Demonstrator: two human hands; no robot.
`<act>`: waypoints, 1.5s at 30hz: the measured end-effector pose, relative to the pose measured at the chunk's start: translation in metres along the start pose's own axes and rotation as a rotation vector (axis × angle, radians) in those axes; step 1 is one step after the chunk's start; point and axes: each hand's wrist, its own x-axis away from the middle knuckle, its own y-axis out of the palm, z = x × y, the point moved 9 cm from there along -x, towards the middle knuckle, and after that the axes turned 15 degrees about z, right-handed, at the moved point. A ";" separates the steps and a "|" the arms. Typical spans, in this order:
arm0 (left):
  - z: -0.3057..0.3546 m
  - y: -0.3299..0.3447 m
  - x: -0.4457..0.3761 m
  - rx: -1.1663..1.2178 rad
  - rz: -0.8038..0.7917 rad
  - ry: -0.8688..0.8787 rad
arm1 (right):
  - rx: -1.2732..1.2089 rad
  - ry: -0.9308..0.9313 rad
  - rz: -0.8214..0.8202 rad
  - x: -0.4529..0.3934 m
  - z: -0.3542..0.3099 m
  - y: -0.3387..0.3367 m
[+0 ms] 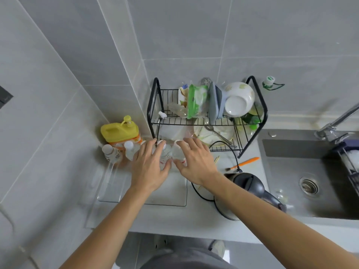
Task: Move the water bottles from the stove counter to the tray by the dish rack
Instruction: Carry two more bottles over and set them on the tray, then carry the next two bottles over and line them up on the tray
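Four clear water bottles [167, 156] stand on the transparent tray [143, 193] just before the dish rack [206, 121]. The left hand [148, 167] and right hand [196, 164] flank two of them, each grip apart, fingers straight.

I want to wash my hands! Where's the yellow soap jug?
The yellow plastic pump jug stands in the counter's far left corner by the wall, left of the black wire dish rack, behind the clear water bottles.

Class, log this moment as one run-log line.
left hand: open on clear plastic water bottles | right hand: open, same | clear tray: under bottles
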 end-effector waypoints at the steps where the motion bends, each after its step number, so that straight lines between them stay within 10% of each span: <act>1: 0.008 0.002 0.002 0.011 -0.010 0.009 | 0.014 0.005 0.007 0.007 0.006 -0.006; 18: 0.274 -0.003 0.053 0.467 -0.121 0.549 | 0.353 0.705 0.301 0.231 0.128 -0.201; 45: 0.881 -0.122 0.583 0.874 -0.495 1.404 | 0.615 1.790 0.739 0.967 0.221 -0.497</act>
